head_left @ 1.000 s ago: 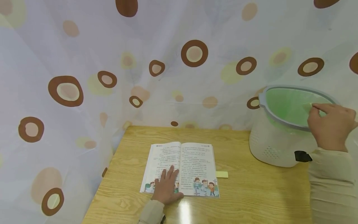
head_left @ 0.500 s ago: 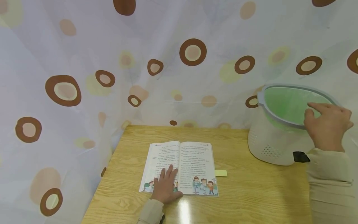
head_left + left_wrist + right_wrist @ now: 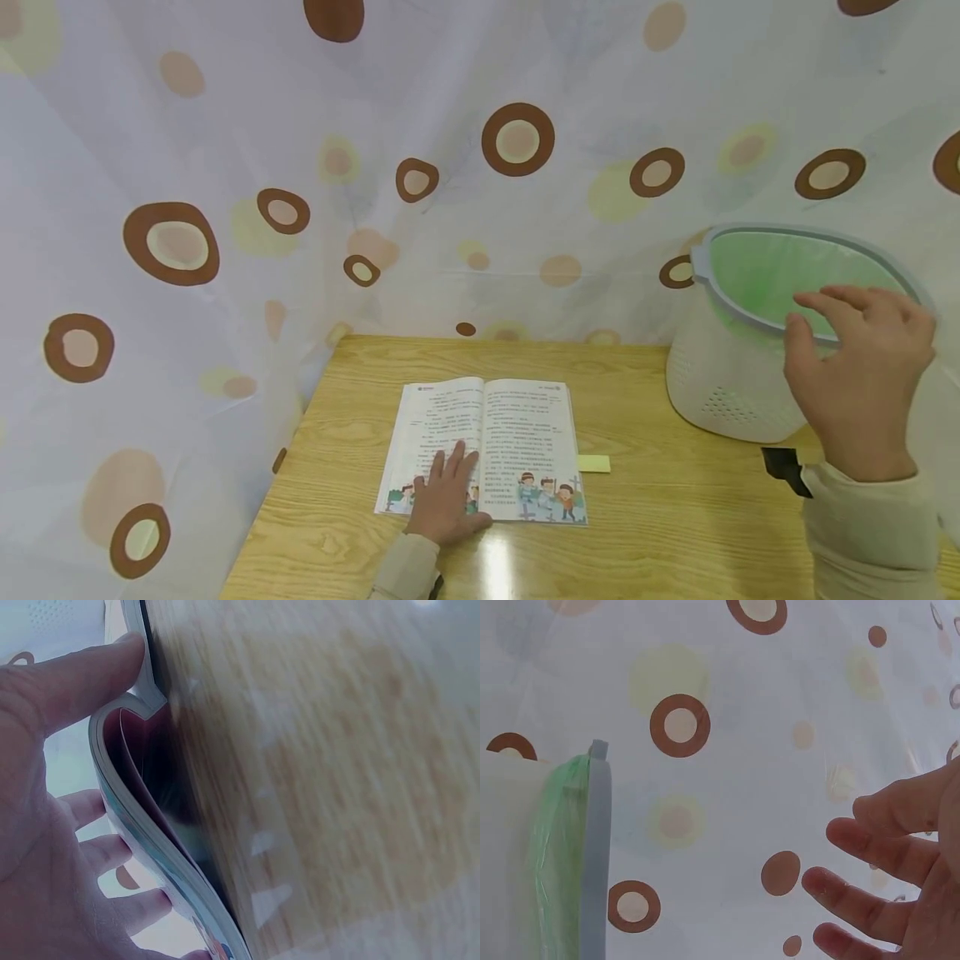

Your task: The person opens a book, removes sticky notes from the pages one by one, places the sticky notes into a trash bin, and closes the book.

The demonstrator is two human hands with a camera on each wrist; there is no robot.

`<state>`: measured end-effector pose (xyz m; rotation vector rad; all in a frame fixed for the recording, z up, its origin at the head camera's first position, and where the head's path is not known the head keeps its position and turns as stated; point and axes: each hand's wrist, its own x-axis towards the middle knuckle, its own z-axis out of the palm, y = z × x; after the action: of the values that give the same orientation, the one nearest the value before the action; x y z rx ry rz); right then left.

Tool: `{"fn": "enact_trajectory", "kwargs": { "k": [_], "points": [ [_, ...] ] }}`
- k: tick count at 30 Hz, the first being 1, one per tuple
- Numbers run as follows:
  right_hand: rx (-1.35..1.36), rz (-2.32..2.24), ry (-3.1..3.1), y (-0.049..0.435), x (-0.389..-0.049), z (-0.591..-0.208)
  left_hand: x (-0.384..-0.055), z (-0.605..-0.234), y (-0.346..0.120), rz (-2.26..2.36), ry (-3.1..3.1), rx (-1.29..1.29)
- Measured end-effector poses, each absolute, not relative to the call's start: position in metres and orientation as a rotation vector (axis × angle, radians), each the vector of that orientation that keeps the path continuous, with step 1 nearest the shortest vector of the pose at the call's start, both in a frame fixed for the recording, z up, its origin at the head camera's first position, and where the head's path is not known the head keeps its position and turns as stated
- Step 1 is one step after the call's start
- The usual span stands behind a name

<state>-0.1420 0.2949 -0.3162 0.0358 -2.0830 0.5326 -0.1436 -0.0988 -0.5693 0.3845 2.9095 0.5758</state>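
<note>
An open book (image 3: 525,433) with printed text and cartoon children along the bottom lies on the wooden table (image 3: 660,533). My left hand (image 3: 446,500) rests with spread fingers on the lower part of its left page. In the left wrist view, the thumb (image 3: 97,679) lies by the spine at the edge of the book (image 3: 146,802). My right hand (image 3: 862,367) is raised in front of a white bin (image 3: 731,400), overlapping its rim in the head view. Its fingers (image 3: 862,900) are loosely bent, thumb apart, holding nothing.
A green bag (image 3: 765,275) lines the bin under a grey-blue rim (image 3: 596,847). A pale yellow paper strip (image 3: 595,463) sticks out at the book's right edge. Behind the table hangs a white sheet (image 3: 450,83) with brown ring patterns.
My right hand's thumb and forefinger, close together by a faint pale patch over the bin, have spread apart. That hand has come back toward me and slightly left. The left hand stays put.
</note>
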Motion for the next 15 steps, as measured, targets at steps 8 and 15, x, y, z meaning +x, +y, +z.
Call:
{"fn": "enact_trajectory", "kwargs": {
  "k": [8,15],
  "points": [
    [0.140,0.590,-2.059,0.283,-0.127,-0.329,-0.142,-0.567,-0.099,0.597,2.897,0.378],
    [0.252,0.733,-2.186,0.251,-0.126,-0.385,-0.145,-0.573,-0.101,0.634,2.876,0.369]
  ]
}}
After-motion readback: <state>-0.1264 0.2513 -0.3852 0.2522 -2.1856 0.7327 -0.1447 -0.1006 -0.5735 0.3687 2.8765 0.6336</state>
